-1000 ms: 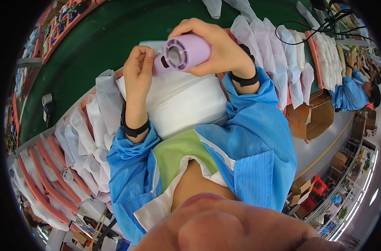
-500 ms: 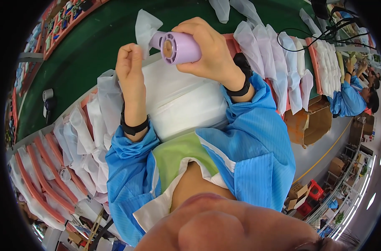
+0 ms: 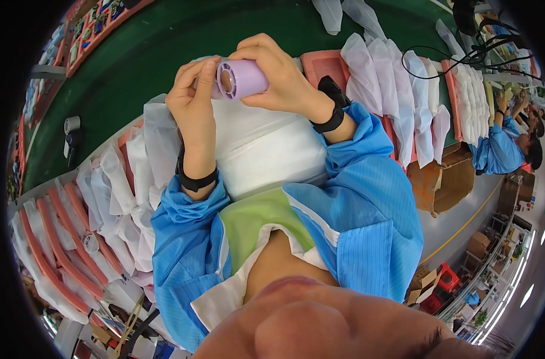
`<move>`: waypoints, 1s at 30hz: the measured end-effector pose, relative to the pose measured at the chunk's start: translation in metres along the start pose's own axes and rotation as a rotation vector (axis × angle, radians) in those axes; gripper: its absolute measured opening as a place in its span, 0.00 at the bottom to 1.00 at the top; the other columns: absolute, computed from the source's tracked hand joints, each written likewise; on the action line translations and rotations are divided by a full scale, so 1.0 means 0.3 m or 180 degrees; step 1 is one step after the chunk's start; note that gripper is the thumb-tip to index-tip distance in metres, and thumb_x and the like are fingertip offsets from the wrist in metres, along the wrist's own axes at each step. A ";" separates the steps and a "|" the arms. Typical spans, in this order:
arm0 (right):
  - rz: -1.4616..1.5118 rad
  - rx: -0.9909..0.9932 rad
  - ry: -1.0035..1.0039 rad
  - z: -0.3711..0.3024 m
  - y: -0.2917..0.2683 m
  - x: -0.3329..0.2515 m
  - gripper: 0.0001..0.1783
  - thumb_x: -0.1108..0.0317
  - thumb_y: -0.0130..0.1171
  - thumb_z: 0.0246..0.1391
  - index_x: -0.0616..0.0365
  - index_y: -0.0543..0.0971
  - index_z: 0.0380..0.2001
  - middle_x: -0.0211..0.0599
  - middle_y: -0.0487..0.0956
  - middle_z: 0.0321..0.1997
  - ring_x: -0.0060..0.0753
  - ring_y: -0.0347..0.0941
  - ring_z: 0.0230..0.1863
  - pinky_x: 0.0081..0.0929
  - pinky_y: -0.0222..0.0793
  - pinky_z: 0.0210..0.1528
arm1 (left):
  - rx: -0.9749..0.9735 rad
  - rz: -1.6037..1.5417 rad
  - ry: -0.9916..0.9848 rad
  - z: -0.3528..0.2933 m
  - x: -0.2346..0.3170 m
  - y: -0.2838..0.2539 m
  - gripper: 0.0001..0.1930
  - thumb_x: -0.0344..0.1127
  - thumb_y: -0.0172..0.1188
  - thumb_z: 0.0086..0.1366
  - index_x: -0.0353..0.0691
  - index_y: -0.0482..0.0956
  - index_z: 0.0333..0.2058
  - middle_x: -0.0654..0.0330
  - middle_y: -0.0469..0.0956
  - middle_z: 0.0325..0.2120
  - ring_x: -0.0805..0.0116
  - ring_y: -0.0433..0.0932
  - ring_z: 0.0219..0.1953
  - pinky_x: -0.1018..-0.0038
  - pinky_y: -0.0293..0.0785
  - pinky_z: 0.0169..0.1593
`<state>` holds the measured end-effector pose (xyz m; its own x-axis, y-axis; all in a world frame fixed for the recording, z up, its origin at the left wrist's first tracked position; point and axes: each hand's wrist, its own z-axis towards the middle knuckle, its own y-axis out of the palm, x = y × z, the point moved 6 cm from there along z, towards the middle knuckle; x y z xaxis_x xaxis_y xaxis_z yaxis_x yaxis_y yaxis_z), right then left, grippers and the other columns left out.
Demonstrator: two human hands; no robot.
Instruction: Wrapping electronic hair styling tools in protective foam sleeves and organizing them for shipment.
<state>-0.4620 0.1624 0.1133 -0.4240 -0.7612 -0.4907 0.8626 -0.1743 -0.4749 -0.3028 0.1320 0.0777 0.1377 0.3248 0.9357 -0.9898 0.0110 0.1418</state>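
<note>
Green bench (image 3: 123,78) from nine round to twelve o'clock. At twelve, near the body, white wrapped stack (image 3: 266,149). Also toward twelve, right hand (image 3: 278,72) curled around the barrel of a lilac hair dryer (image 3: 250,79), seemingly. Toward eleven, left hand (image 3: 190,96), thumb and fingers drawn together, contents hidden, impossible to tell. Probably light, stiff, rather slippery; best held round the barrel, clear of the slotted end. Unlike half a second ago, left hand now beside that end, translucent pouch mostly out of sight.

My left grip (image 3: 190,96) meets it closer
The lilac cylinder (image 3: 248,79) has shifted toward nine o'clock, now just beside my fingertips.
</note>
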 end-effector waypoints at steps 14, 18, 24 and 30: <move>-0.0896 -0.0079 0.0453 -0.017 0.009 0.022 0.36 0.70 0.72 0.35 0.55 0.74 0.54 0.39 0.72 0.46 0.41 0.75 0.41 0.28 0.75 0.40 | -0.0911 0.1940 0.2062 -0.147 0.219 0.174 0.11 0.18 0.59 0.56 0.37 0.83 0.37 0.58 0.80 0.34 0.72 0.77 0.33 0.82 0.70 0.35; -0.0745 0.0278 0.0602 -0.019 -0.030 0.043 0.36 0.70 0.73 0.37 0.58 0.72 0.53 0.41 0.72 0.46 0.41 0.75 0.43 0.28 0.75 0.42 | -0.0546 0.1515 0.2027 -0.130 0.207 0.161 0.18 0.19 0.61 0.53 0.40 0.81 0.44 0.57 0.77 0.44 0.67 0.78 0.35 0.78 0.72 0.35; 0.0058 0.0480 0.1426 -0.039 -0.024 0.065 0.34 0.70 0.73 0.40 0.61 0.67 0.50 0.40 0.73 0.46 0.36 0.74 0.47 0.28 0.74 0.44 | -0.0996 0.1579 0.1076 -0.072 0.183 0.138 0.29 0.27 0.67 0.49 0.45 0.73 0.54 0.56 0.69 0.54 0.62 0.76 0.43 0.74 0.73 0.36; 0.1528 0.0566 0.1743 -0.062 0.004 0.088 0.31 0.70 0.73 0.41 0.60 0.68 0.48 0.39 0.72 0.47 0.32 0.73 0.49 0.28 0.76 0.45 | -0.1036 0.1987 0.0812 -0.052 0.199 0.143 0.28 0.26 0.68 0.48 0.45 0.74 0.52 0.55 0.69 0.53 0.60 0.75 0.47 0.73 0.74 0.38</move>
<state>-0.4773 0.1538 0.0862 -0.0263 -0.3673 -0.9297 0.9993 -0.0350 -0.0144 -0.3375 0.1666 0.1345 -0.4265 0.5712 0.7013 -0.8473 0.0192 -0.5308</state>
